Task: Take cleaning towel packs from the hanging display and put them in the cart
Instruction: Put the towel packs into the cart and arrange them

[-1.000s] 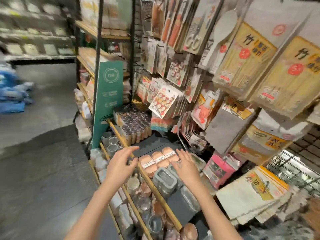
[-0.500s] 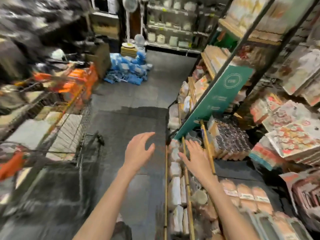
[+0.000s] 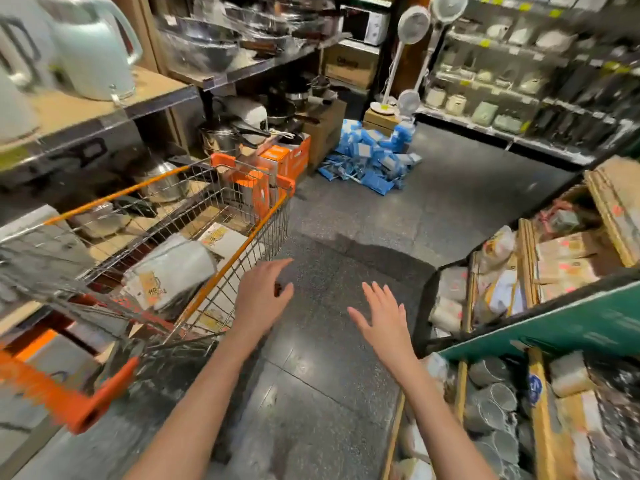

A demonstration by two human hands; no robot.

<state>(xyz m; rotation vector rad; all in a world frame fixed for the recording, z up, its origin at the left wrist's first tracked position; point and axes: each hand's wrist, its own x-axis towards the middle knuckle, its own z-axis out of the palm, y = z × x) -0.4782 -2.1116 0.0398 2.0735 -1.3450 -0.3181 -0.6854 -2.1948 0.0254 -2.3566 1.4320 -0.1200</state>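
Observation:
A wire shopping cart with orange rims stands at my left. Inside it lie towel packs: a grey-white pack with a yellow label on top and another pack behind it. My left hand hovers just outside the cart's right rim, fingers loosely spread and holding nothing. My right hand is raised over the dark floor, fingers apart and empty. The hanging display is out of view.
Shelves with kettles and pots line the left behind the cart. A pile of blue packs lies on the floor ahead. A shelf unit with jars and a green sign is at my right.
The view has swung left from the hanging display to the aisle and cart. Both hands stayed empty and now hang over the floor beside the cart.

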